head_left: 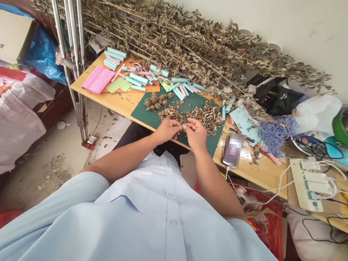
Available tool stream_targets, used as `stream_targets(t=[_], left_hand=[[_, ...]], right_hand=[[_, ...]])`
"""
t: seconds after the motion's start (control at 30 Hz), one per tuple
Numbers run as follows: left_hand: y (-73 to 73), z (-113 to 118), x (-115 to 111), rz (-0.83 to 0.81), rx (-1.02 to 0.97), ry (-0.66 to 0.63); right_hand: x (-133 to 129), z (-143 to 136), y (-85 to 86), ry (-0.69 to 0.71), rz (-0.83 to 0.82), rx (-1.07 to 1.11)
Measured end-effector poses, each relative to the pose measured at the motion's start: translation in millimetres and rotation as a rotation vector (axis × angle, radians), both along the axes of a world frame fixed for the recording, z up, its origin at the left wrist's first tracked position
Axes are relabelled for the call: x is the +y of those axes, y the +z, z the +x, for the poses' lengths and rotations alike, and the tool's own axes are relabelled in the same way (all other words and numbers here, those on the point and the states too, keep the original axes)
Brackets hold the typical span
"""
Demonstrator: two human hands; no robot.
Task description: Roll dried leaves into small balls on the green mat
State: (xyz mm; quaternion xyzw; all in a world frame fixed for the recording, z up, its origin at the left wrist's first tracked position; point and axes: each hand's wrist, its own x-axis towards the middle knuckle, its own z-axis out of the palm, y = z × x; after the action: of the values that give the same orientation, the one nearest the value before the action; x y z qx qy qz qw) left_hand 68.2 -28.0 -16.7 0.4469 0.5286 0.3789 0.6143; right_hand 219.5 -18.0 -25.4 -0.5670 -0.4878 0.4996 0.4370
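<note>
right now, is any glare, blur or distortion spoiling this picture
All in the head view: bright glints on the metal poles; the phone obscured by pixelation; wide-angle stretching of the shirt toward the lower corners; anything pinched by the left hand or right hand too small to make out.

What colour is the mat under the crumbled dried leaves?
The mat is dark green, seen in the head view, the only one here.
</note>
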Motion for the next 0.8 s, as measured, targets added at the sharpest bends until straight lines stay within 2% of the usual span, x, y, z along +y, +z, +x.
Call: stream_targets(t=[0.1,0.3,0.53,0.8], left_hand=[[-1.9,0.7,0.6,0.002,0.011,0.0],[-4.9,0.3,2.3,-0.008,-0.009,0.008],[-3.8,-0.1,1.6,0.018,-0.018,-0.004],[2.8,-0.9,0.5,-0.018,-0.077,-0.022]], right_hand=[[2.8,1.5,-2.3,0.013,0.035,-0.024],[10.0,4.0,-6.2,-0.069,0.037,0.02],[3.9,-4.4,2.5,-0.11,-0.056,0.113],[4.3,-4.7,5.0,-0.104,-0.053,0.126]])
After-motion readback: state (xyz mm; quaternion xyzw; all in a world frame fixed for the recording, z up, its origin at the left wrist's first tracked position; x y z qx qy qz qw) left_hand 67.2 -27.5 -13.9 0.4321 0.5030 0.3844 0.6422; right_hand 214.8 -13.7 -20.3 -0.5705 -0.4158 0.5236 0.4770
